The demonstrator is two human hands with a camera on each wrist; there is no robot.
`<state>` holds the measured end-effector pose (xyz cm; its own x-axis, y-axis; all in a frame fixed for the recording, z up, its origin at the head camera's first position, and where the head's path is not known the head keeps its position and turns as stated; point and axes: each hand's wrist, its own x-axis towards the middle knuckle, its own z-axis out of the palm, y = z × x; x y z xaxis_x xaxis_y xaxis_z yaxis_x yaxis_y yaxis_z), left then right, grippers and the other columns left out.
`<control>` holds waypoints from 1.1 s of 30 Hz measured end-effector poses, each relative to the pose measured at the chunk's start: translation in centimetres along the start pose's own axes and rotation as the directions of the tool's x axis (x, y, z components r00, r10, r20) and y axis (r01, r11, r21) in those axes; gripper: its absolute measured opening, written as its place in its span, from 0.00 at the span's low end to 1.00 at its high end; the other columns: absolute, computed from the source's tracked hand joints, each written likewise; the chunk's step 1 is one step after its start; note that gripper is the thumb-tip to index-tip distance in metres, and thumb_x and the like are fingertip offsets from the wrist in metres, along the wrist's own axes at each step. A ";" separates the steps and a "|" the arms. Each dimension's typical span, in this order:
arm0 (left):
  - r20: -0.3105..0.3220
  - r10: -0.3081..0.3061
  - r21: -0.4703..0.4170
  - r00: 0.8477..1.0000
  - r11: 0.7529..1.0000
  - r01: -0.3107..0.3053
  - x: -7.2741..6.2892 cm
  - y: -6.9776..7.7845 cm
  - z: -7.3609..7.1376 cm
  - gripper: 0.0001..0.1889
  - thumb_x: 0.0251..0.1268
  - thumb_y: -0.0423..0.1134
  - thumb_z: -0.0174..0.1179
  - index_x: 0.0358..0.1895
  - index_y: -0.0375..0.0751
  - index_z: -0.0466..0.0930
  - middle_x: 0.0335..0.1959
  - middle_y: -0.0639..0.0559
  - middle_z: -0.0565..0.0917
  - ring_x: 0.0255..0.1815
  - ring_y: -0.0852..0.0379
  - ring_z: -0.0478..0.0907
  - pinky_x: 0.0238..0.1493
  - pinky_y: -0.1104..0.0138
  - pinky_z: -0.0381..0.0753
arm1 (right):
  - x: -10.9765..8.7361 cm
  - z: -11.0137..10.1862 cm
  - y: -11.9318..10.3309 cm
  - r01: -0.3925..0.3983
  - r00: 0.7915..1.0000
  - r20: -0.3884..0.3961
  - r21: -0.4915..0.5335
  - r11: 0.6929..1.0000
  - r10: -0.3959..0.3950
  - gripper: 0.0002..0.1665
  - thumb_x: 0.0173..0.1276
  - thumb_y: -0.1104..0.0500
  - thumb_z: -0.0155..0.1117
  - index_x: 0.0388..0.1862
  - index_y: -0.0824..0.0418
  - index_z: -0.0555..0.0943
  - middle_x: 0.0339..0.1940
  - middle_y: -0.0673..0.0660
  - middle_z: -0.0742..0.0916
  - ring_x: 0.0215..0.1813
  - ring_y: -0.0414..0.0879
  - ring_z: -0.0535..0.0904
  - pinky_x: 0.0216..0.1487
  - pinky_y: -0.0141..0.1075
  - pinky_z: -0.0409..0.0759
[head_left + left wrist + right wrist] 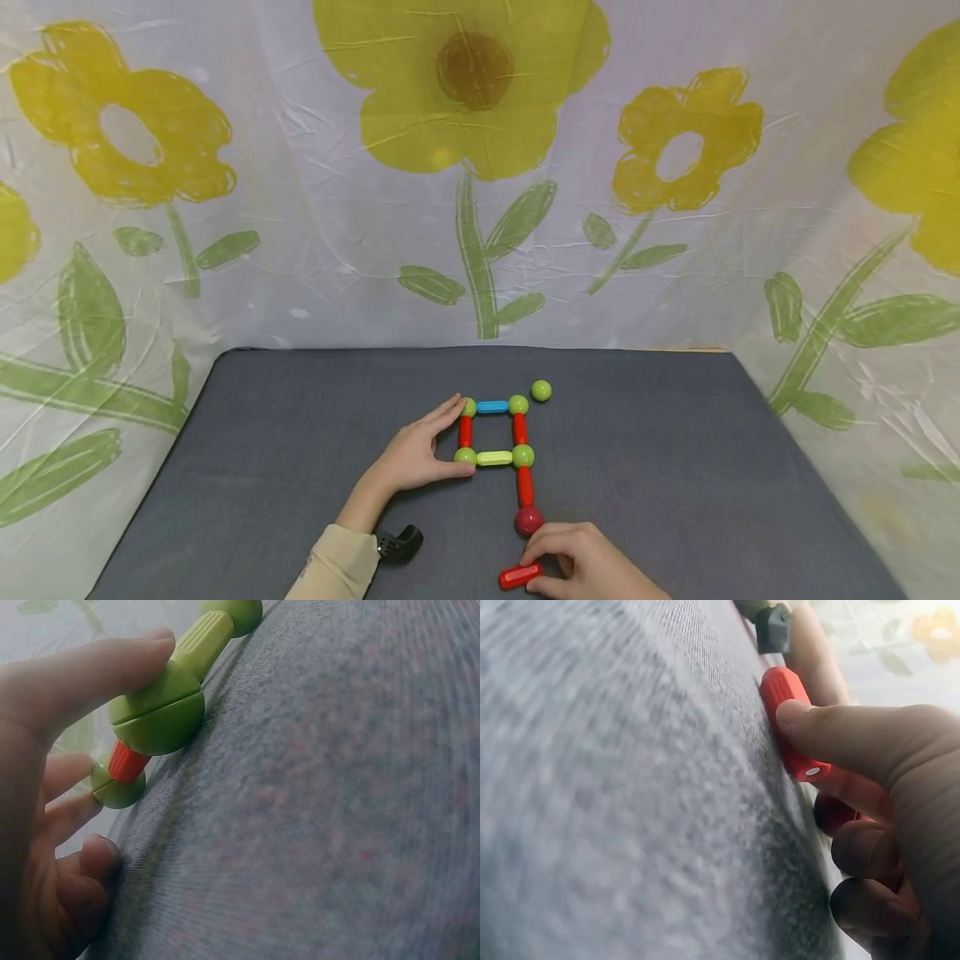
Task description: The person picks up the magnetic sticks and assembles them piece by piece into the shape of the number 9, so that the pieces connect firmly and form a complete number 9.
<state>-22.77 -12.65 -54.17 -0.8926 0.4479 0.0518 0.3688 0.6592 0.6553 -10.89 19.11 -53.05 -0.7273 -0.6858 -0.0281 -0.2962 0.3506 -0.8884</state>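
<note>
A square of magnetic building rods and green balls lies on the table. Its blue rod (492, 407) is at the far side and a yellow-green rod (495, 458) at the near side; two red rods form the other sides. My left hand (420, 450) holds its left side, thumb at the near-left green ball (157, 712), fingers at the far-left green ball (118, 784). From the near-right corner another red rod (525, 487) runs toward me, ending in a dark red ball (528, 521). Just below that ball, my right hand (588, 562) pinches a loose red magnetic rod (787, 720) between thumb and fingers.
A loose green ball (541, 391) sits beyond the square's far-right corner. The dark grey tabletop (300, 433) reaches back to a flower-printed curtain (345, 250), which also hangs at both sides. A black band (400, 544) is on my left wrist.
</note>
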 end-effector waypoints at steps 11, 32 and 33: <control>0.011 -0.008 -0.002 1.000 1.000 0.008 0.1 0.1 -0.2 0.54 0.58 0.68 0.74 0.86 0.59 0.58 0.87 0.58 0.56 0.20 0.65 0.59 0.29 0.67 0.63 | 1.0 -2.2 0.3 0.235 0.908 -0.330 -0.106 0.966 -0.257 0.10 0.68 0.59 0.79 0.46 0.52 0.88 0.43 0.50 0.89 0.20 0.27 0.65 0.17 0.27 0.68; 0.011 0.015 0.029 1.000 0.999 -0.016 -0.2 0.3 0.3 0.53 0.61 0.71 0.69 0.86 0.61 0.55 0.88 0.56 0.54 0.80 0.41 0.67 0.70 0.37 0.72 | 6.9 -5.5 4.1 -0.011 0.929 -0.362 -0.241 0.970 -0.080 0.28 0.73 0.47 0.74 0.70 0.52 0.84 0.74 0.55 0.82 0.19 0.30 0.61 0.23 0.28 0.70; 0.017 0.011 0.026 1.000 1.000 -0.012 -0.2 0.3 0.2 0.53 0.62 0.71 0.69 0.86 0.60 0.55 0.88 0.56 0.54 0.75 0.41 0.74 0.67 0.40 0.76 | 7.0 -5.4 4.1 -0.021 0.926 -0.370 -0.250 0.968 -0.076 0.27 0.73 0.47 0.74 0.68 0.51 0.85 0.73 0.54 0.83 0.19 0.30 0.61 0.23 0.28 0.70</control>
<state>-22.42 -12.41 -54.12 -0.8837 0.4658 0.0460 0.3859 0.6693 0.6349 -20.49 19.20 -54.38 -0.8800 -0.4257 0.2106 -0.4265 0.5135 -0.7446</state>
